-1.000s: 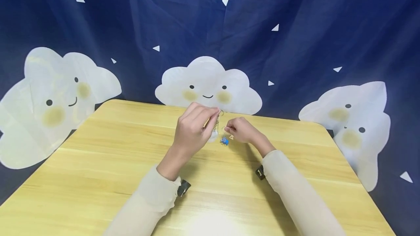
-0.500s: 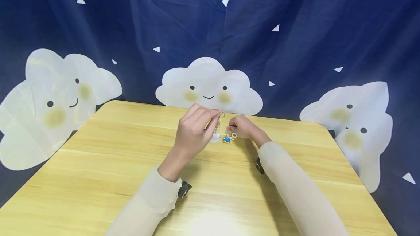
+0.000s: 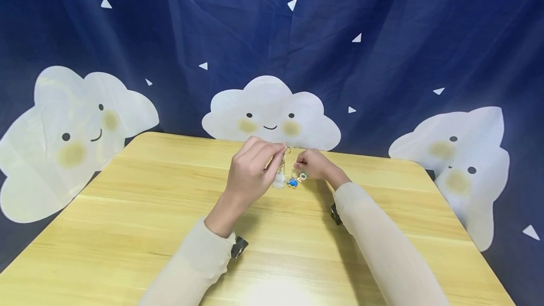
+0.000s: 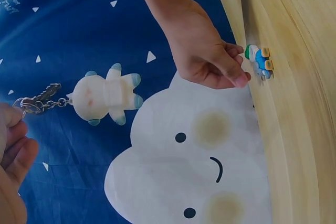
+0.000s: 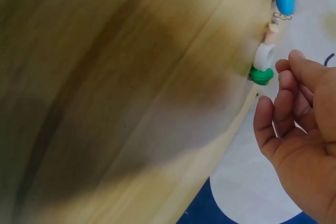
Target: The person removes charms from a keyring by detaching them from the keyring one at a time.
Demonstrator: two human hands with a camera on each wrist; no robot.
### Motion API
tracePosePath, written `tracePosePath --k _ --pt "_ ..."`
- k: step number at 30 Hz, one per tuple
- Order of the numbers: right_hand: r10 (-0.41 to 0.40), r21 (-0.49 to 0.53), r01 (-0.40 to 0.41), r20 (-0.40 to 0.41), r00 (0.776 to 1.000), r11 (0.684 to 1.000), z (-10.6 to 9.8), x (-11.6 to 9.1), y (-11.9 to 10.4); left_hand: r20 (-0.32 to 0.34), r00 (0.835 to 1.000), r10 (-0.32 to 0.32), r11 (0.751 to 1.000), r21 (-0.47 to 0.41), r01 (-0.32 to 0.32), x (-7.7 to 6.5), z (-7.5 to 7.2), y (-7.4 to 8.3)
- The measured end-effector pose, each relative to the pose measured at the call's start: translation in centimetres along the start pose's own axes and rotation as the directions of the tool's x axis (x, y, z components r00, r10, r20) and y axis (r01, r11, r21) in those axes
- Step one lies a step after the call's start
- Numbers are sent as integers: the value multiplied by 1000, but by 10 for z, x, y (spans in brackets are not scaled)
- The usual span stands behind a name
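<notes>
My left hand (image 3: 252,164) pinches a metal key ring (image 4: 31,105) above the table. A key (image 4: 48,94) and a short chain with a white doll charm (image 4: 107,97), pale blue at its ends, hang from it. My right hand (image 3: 316,164) hovers just beyond two small charms, one a blue figure (image 3: 292,182) with orange feet, the other a white figure with a green part (image 5: 262,69). Both charms lie on the table, joined by small metal links (image 5: 281,17). In the right wrist view the right fingers are loosely bent, and I see nothing between them.
The wooden table (image 3: 170,221) reaches back to a dark blue curtain (image 3: 238,22) printed with white clouds. Its far edge is close behind both hands. Black straps (image 3: 239,247) show at the sleeve cuffs.
The blue charm and its companion hung from my right fingers; they have come down onto the table, and the right hand has let go. My left hand has stayed nearly still.
</notes>
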State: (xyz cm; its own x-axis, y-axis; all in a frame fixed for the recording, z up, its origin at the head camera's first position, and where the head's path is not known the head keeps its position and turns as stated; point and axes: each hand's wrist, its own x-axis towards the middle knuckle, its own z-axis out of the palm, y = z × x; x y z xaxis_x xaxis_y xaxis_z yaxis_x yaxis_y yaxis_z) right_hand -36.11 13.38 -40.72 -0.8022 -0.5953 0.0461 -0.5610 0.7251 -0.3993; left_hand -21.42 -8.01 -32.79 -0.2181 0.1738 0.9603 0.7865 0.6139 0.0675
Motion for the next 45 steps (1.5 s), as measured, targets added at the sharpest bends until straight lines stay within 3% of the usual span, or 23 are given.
tracePosePath --k 5,17,24,30,34,38,45 --pt "6 -19 -7 -16 1000 1000 -7 -5 -4 10 1000 -12 1000 2 12 0 0 0" --pt "-76 -29 74 -113 991 997 -29 -22 -23 12 999 -36 999 6 36 1 -2 -1" --pt "-195 -52 188 -223 955 981 -46 -41 -42 19 999 -46 999 2 46 1 -3 -1" --pt "-254 -64 246 -271 928 967 -58 -58 -65 25 998 -56 998 -11 57 0 -3 -1" --pt "-311 -81 301 -320 895 950 -62 -69 -80 27 998 -61 998 -15 61 0 -2 -1" --pt "-347 -80 345 -402 847 935 -64 -82 -93 32 998 -58 998 -22 59 0 -2 -1" --pt "-380 -82 409 -567 731 909 -62 -97 -111 62 997 -46 999 -18 47 0 -1 0"
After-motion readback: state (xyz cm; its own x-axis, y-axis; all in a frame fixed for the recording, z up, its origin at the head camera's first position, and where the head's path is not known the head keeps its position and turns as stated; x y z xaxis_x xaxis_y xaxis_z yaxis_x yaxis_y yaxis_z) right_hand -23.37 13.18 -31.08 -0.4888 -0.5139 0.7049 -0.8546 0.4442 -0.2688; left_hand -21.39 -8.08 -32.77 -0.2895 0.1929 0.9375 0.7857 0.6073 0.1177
